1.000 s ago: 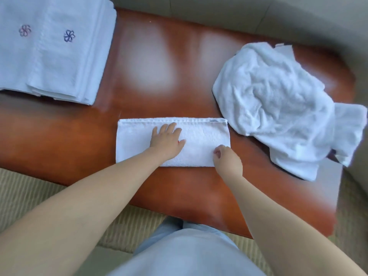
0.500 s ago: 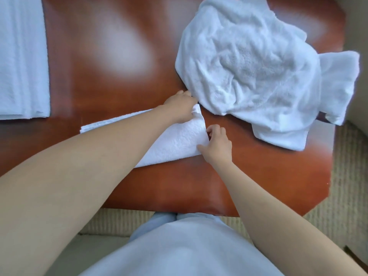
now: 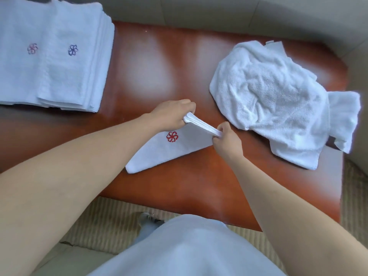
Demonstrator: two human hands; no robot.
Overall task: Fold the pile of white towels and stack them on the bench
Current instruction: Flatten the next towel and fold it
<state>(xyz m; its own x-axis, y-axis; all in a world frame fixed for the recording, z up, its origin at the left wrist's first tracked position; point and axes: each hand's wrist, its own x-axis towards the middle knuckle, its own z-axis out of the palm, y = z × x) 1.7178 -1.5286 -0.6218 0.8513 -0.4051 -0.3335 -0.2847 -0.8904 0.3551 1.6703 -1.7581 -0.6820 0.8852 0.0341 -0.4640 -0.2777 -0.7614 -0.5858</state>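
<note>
both hands pinch one end of the folded towel (image 3: 159, 152): left hand (image 3: 171, 114) far corner, right hand (image 3: 227, 140) near corner (red flower just below the left hand).

Both hands, left hand (image 3: 171, 114) and right hand (image 3: 227, 140), are pinching the folded towel's (image 3: 159, 154) raised edge, unfolded pile (image 3: 278, 102) sitting beside.

Head camera looks steeply down, close over bench (image 3: 199, 186)

Soft daylight; pale glare on the bench (image 3: 151, 76); edges bowed, slightly blurred.
</note>
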